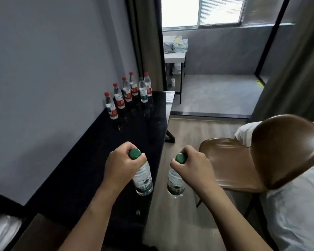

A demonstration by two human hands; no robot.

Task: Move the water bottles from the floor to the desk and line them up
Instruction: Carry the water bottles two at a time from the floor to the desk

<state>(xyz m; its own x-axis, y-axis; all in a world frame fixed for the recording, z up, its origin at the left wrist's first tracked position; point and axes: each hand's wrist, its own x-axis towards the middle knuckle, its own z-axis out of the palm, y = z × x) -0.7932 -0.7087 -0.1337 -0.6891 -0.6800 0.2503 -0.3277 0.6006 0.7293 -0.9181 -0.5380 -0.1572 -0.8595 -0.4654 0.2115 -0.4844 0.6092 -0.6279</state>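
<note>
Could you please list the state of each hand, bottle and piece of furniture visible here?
Left hand: grips the left green-capped bottle by its neck, over the desk.
Right hand: grips the right green-capped bottle by its neck, over the floor.
Six bottles on the desk: upright, capped.
Chair: unoccupied.

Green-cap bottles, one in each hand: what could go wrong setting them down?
Both hands hold by the neck only, so the left bottle and right bottle could swing or slip. The right one hangs past the desk edge, over floor. The standing row is tightly spaced; a nudge might topple several.
</note>
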